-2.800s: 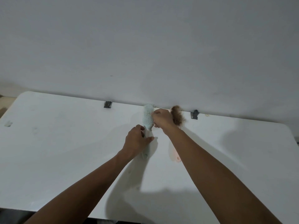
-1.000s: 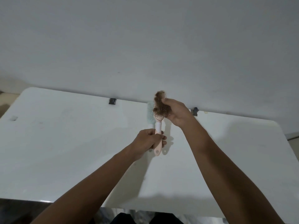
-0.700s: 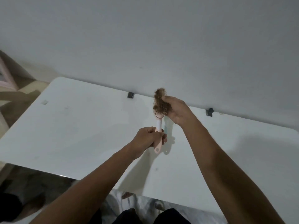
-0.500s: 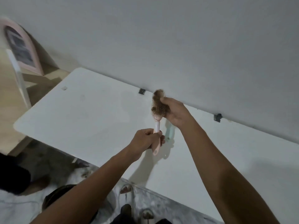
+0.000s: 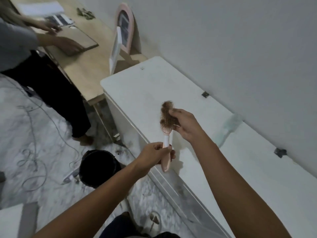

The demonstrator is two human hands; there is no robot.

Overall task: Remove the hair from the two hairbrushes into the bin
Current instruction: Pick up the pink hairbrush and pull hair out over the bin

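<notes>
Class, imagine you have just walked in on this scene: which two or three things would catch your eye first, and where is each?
First, the pink-handled hairbrush clogged with brown hair, held upright at centre: the left hand grips its handle while the right hand pinches the hair. Next, the round black bin on the floor, lower left of the white table. A pale green hairbrush lies on the table near the wall.

Brush held over the near-left edge of the tabletop, bin on the floor to its left

The tabletop runs along the wall at right; a second hairbrush lies on it by the wall, right of the held hairbrush. The bin stands on the floor just left of the tabletop, below the left hand; a desk lies far left, a mirror behind it
</notes>
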